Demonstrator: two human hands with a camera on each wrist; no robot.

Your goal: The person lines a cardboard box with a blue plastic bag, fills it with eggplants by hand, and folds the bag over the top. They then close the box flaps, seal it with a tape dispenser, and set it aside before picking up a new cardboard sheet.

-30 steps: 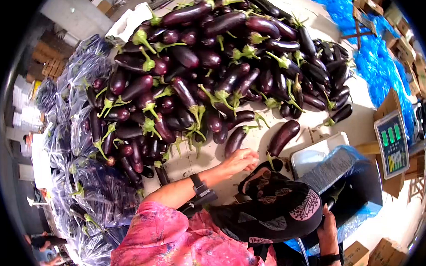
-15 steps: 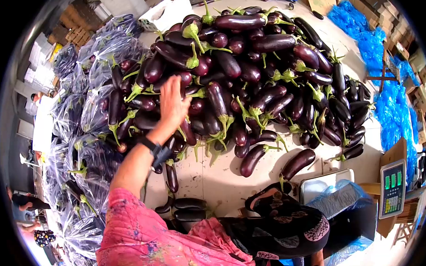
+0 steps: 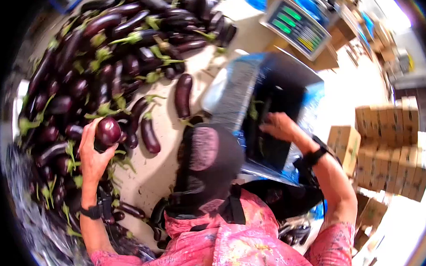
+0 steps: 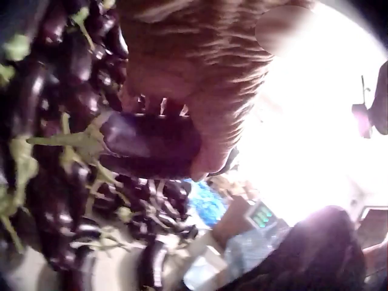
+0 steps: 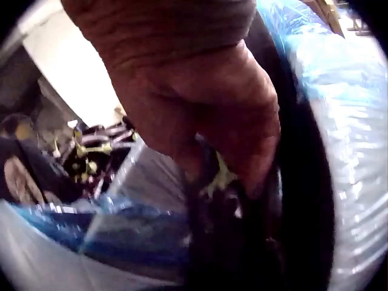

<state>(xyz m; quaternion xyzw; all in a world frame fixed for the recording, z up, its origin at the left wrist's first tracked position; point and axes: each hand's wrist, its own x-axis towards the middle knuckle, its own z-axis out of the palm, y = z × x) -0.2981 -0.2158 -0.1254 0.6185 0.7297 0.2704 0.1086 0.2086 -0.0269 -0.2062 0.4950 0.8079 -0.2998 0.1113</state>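
Curls left hand (image 3: 92, 152), empty earlier, round eggplant (image 4: 154, 144); lies lengthwise across left wrist view, pointing stem (image 4: 66, 140) leftward. Cannot tell grip of right hand (image 3: 282, 126).

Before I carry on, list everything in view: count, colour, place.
Held eggplant: one, dark purple, in the left hand
Eggplant pile: too many to count, dark purple with green stems, left
Lone eggplant: one, dark purple, right of the pile
Lined box: one, black inside, centre right
Plastic liner: one, clear bluish, over the box's edge
Scale: one, grey with green digits, beyond the box
Cardboard boxes: several, brown, right
Work surface: one, off-white, beneath the pile
Pink top: one, pink, on the person
Left hand: one, fingers around the held eggplant
Right hand: one, at the box; grip unclear
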